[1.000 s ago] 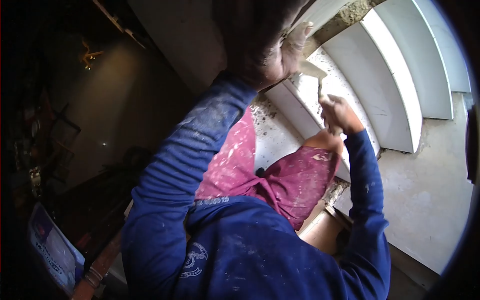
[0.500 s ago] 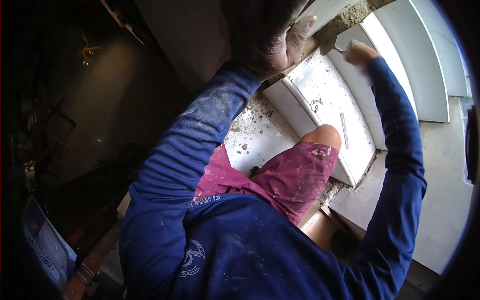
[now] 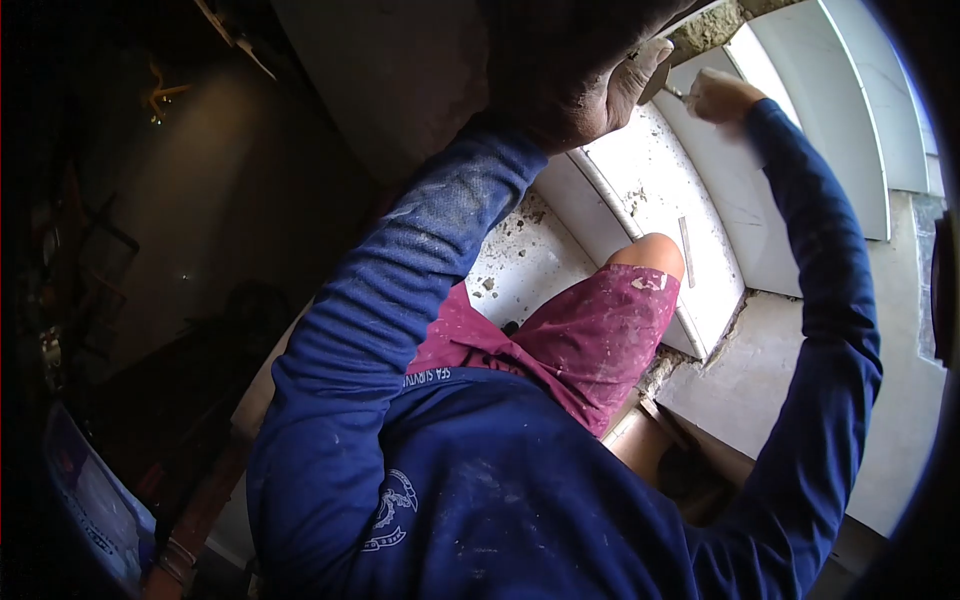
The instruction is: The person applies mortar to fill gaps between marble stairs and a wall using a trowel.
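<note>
My left hand [image 3: 570, 85] is large and mostly in shadow at the top of the view, with its pale, dusty thumb stretched out. Its other fingers fade into the dark, and I see nothing held in it. My right hand [image 3: 722, 97] is closed round the handle of a small trowel [image 3: 655, 85]. The trowel's blade points towards my left thumb and is partly hidden behind it. Just beyond the blade runs a rough strip of mortar [image 3: 708, 28] beside the white stair tiles.
White tiled steps [image 3: 690, 200] curve down the right side, strewn with mortar crumbs. A thin strip [image 3: 687, 250] lies on one tread. My knee [image 3: 650, 255] rests against the steps. A printed bag [image 3: 95, 500] stands at lower left in a dark area.
My left hand has shifted right and now overlaps part of the trowel blade. My right hand, still gripping the trowel, has moved slightly up and left.
</note>
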A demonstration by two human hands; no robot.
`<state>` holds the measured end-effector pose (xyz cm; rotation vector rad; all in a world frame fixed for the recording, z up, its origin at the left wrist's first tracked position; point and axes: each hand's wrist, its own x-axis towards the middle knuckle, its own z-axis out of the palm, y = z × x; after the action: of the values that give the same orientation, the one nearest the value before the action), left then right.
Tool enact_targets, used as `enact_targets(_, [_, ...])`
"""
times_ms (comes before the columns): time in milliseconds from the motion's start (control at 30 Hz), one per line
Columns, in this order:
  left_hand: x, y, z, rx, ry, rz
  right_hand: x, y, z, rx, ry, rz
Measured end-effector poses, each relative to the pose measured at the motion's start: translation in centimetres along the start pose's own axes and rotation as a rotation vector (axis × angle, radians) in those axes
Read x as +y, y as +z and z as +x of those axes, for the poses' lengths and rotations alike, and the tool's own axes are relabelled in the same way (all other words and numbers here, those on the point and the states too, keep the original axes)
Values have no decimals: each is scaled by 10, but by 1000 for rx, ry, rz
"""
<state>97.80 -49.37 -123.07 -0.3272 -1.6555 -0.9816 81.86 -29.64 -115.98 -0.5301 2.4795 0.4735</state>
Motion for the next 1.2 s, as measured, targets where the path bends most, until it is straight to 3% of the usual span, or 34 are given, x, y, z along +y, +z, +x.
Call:
enact_targets(67, [0, -4, 1, -1, 4, 13, 2, 23, 12, -11, -2, 63])
enact_targets(100, [-1, -8, 0, -2, -2, 13, 15, 38, 24, -37, -322, -213])
enact_targets(167, [-2, -9, 1, -5, -2, 15, -11, 41, -10, -16, -438, -211])
enact_targets(233, [-1, -8, 1, 0, 8, 21, -41, 20, -56, -11, -167, 80])
enact_targets(300, [1, -8, 0, 4, 15, 35, -44, 9, -73, -104, -44, 125])
enact_targets(367, [5, -9, 1, 11, 29, 59, -10, 35, -43, -60, -148, 51])
enact_targets(533, [7, -19, 5, 11, 60, 140, -30, 75, -80, 57, -269, 121])
enact_targets(567, [8, -20, 5, 11, 65, 150, -45, 60, -106, -8, -142, 195])
enact_targets(667, [7, -23, 5, 25, 87, 209, 1, 91, -77, 337, -261, 183])
enact_targets(800, [2, -28, 7, 52, 124, 303, 13, 125, -37, 508, -59, 159])
enact_targets(867, [1, -33, 6, 54, 137, 345, 2, 141, -30, 499, 7, 103])
enact_targets(933, [-4, -34, 2, 62, 145, 370, -5, 149, -31, 484, -205, 204])
enact_targets(967, [15, -40, 13, 97, 201, 481, -15, 144, -43, 453, -248, 161])
enact_targets(1033, [-1, -35, 1, 79, 197, 405, -19, 137, -66, 428, -341, 104])
enact_targets(1133, [1, -34, 4, 52, 168, 304, -2, 119, -68, 429, -271, 205])
enact_targets(1200, [0, -31, 2, 92, 174, 335, 9, 116, -38, 428, -169, 54])
